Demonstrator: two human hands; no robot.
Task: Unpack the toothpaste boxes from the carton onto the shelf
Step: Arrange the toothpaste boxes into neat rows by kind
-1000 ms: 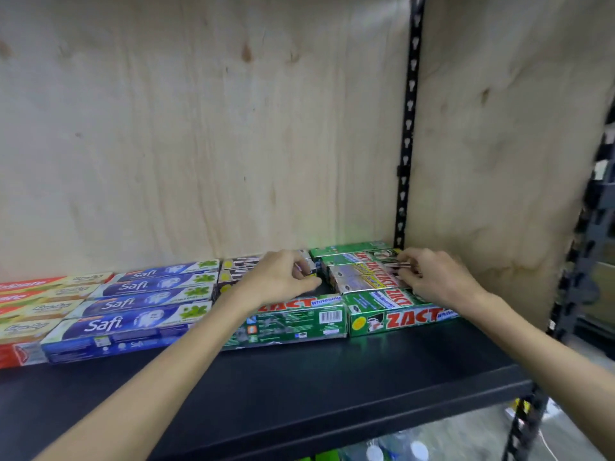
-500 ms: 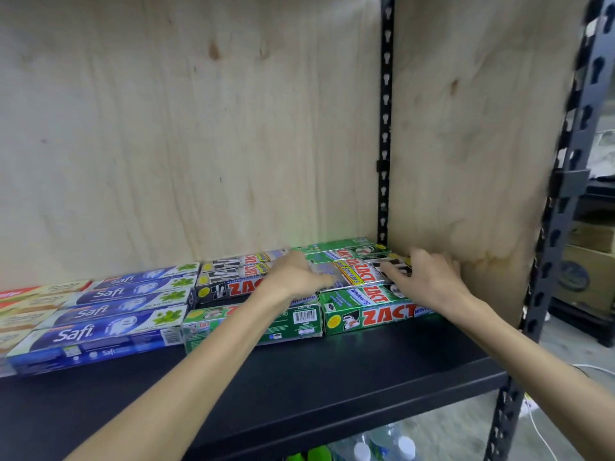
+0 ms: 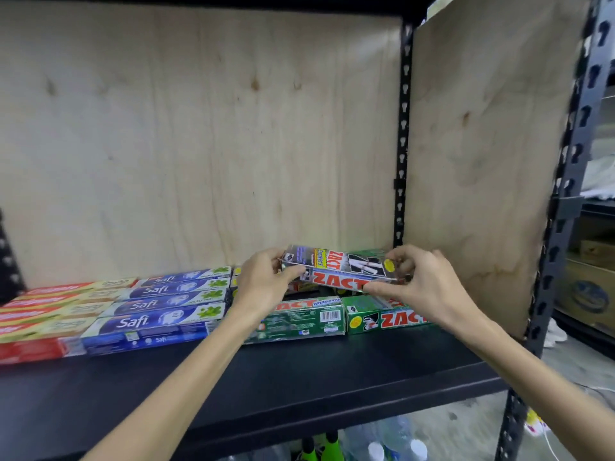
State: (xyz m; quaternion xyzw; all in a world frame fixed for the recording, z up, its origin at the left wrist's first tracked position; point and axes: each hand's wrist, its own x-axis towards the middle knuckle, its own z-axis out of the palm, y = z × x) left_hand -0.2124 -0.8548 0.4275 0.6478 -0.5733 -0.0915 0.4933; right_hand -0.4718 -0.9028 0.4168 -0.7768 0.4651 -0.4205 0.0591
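Both hands pinch a silver-and-red Zact toothpaste box by its ends, left hand and right hand, holding it (slightly tilted) above green Zact boxes on the black metal shelf.

Toothpaste boxes line a black shelf as one Zact box is held above the row.

The silver-and-red Zact box lies lengthwise and slightly tilted, raised clear of the boxes beneath it, gripped at its left end by the left hand and at its right end by the right hand. Below it, two green Zact boxes sit end to end at the front of the black shelf, with more green ones behind. To their left lie four blue Safi boxes side by side, and further left, red-and-cream boxes in rows against the plywood back.
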